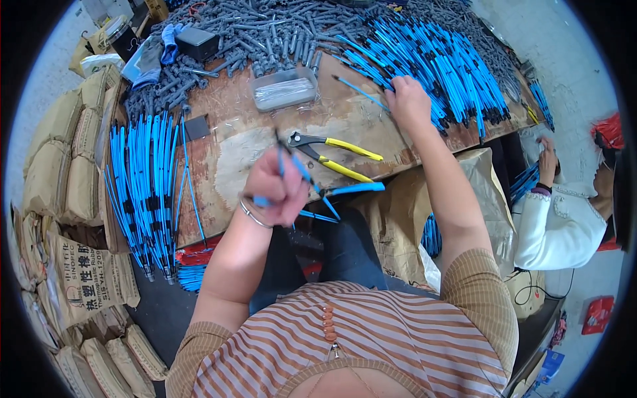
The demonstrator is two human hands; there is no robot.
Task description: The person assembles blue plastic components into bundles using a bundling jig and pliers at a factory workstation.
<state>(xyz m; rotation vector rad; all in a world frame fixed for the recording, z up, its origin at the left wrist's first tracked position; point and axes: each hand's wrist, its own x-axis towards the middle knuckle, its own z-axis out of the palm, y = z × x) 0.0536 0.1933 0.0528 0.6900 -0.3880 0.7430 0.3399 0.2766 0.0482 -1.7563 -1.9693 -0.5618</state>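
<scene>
My left hand [279, 189] is closed around a few thin blue rods [302, 174], held up just in front of the worn wooden table [239, 132]. A blue rod end sticks out to the right of that fist. My right hand [406, 99] reaches far across the table and rests its fingers on the big pile of blue rods with dark ends [438, 63], touching one loose rod. Yellow-handled pliers [332, 156] lie on the table between my two hands.
A sorted row of blue rods [149, 192] lies along the table's left edge. Grey plastic parts [265, 33] heap at the back, beside a clear plastic box [284, 89]. Brown sacks [73, 265] stack on the left. Another person in white [564, 225] works at the right.
</scene>
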